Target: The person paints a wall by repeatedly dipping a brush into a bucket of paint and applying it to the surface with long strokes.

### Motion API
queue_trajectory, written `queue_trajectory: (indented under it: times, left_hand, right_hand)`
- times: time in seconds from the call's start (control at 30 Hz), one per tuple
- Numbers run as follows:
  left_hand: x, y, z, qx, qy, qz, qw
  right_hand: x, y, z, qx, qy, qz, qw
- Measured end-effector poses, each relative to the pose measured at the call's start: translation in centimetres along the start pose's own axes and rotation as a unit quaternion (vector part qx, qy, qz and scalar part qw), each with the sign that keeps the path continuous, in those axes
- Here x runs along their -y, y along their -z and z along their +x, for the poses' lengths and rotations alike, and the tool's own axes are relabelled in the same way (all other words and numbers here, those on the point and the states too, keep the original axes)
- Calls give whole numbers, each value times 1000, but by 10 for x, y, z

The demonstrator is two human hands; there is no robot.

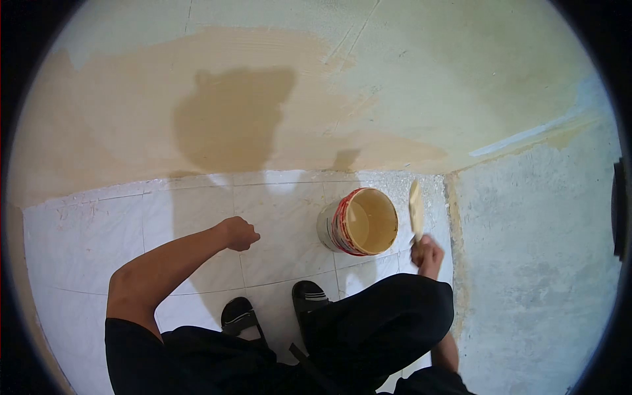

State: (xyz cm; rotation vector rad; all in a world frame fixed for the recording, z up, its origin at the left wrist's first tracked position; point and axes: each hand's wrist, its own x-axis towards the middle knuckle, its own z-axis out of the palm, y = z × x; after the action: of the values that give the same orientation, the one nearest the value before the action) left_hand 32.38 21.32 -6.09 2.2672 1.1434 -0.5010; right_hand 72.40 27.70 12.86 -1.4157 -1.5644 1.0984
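Observation:
In my right hand point(428, 253) is a paintbrush point(416, 207), its cream-coated head pointing up toward the wall. The fingers are wrapped round its handle, beside my right knee. A paint bucket point(326, 227) with a red-smeared rim stands upright on the floor to the left of the brush, apart from it. Peach-cream paint point(375, 224) shows inside. My left hand point(240, 234) is closed in a fist over the tiles, left of the bucket, and nothing shows in it.
The wall point(461, 79) ahead is partly covered with peach paint point(131, 112), with pale green beyond it. A grey wall point(533, 263) rises at the right. White floor tiles point(85, 243) lie below, with my sandalled feet point(242, 316) on them.

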Motion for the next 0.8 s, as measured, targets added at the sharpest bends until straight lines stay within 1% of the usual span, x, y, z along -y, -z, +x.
queue_trajectory:
  times: [0.03, 0.07, 0.1, 0.13, 0.17, 0.2, 0.23, 0.27, 0.33, 0.47, 0.63, 0.73, 0.8]
  left_hand:
    - [-1, -1, 0, 0, -4, 5, 1000]
    - [-1, -3, 0, 0, -7, 5, 1000]
    - [0, -3, 1, 0, -6, 4, 1000]
    - [0, -2, 3, -1, -6, 3, 1000]
    - [-2, -1, 6, -4, -11, 2, 1000]
    - [-2, 0, 8, 1, -5, 10, 1000]
    - [-1, 2, 9, 5, 4, 18, 1000]
    - [-2, 5, 8, 0, 6, 15, 1000]
    - [-10, 13, 10, -25, 26, 23, 999]
    - [-19, 21, 9, -59, 23, 17, 998]
    - [-18, 14, 6, -40, 23, 29, 999]
    - [-17, 10, 3, -15, 28, 22, 999]
    - [-16, 8, 1, -22, 28, 24, 999]
  right_hand:
    - [26, -8, 10, -2, 81, -54, 995]
    - [51, -17, 22, -15, 179, -140, 974]
    - [74, -24, 32, -40, 239, -242, 940]
    - [104, -39, 40, -52, 318, -325, 889]
    - [120, -50, 53, -58, 428, -348, 832]
    - [136, -61, 64, -44, 497, -369, 785]
    - [147, -71, 74, -34, 527, -376, 761]
    - [156, -81, 81, -31, 531, -377, 758]
    - [169, -98, 93, -38, 587, -405, 700]
    - [177, -114, 106, -44, 587, -415, 693]
    - [175, -120, 116, -50, 606, -425, 671]
    - [175, -123, 114, -49, 602, -413, 682]
    - [176, -126, 113, -50, 599, -402, 691]
